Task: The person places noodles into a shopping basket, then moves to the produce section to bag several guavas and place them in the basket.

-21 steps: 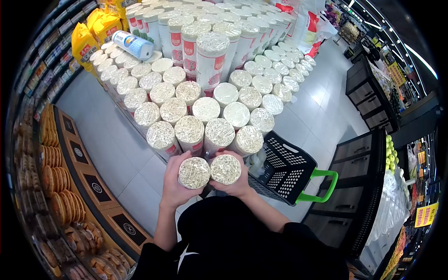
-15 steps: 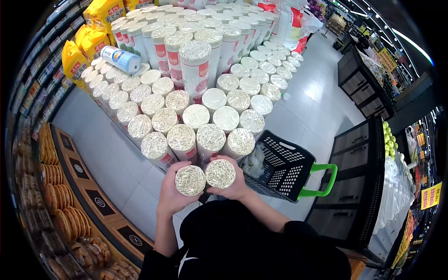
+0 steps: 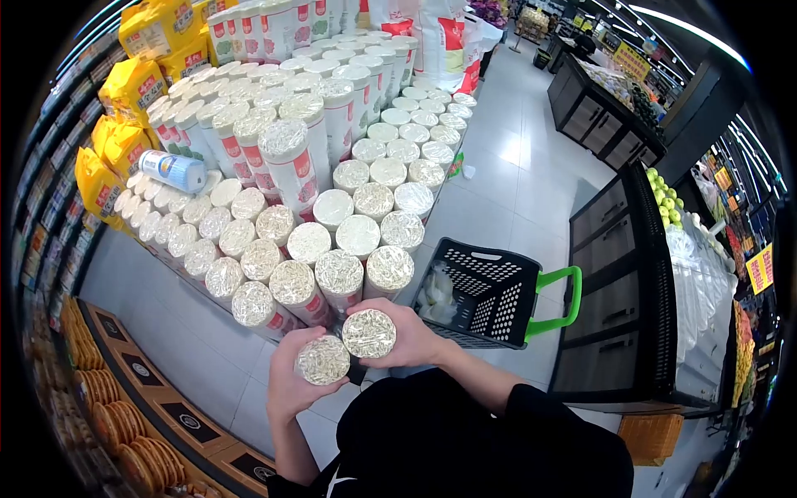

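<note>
My left hand (image 3: 289, 378) is wrapped round a cylindrical pack (image 3: 323, 360) whose round top shows pale, noodle-like ends under clear film. In my right hand (image 3: 408, 336) is a second such pack (image 3: 369, 334), a little higher and touching or nearly touching the first. Both are upright in front of my body. Just beyond them stand rows of similar packs (image 3: 339, 272) with red and white wrappers. A taller pack (image 3: 289, 162) rises from the stack, and a blue and white pack (image 3: 172, 171) lies on its side on top.
A black basket (image 3: 490, 290) with a green handle (image 3: 573, 300) stands right of the stack, with a clear bag (image 3: 437, 295) inside. Black cabinets (image 3: 602, 324) line the right side; a shelf of round baked goods (image 3: 137, 448) is at lower left. Yellow bags (image 3: 133, 91) sit at upper left.
The view has shifted, so the stack and basket appear further left. The right-hand pack now sits higher than the left-hand pack; before, they were nearly level. Both hands keep their hold.
</note>
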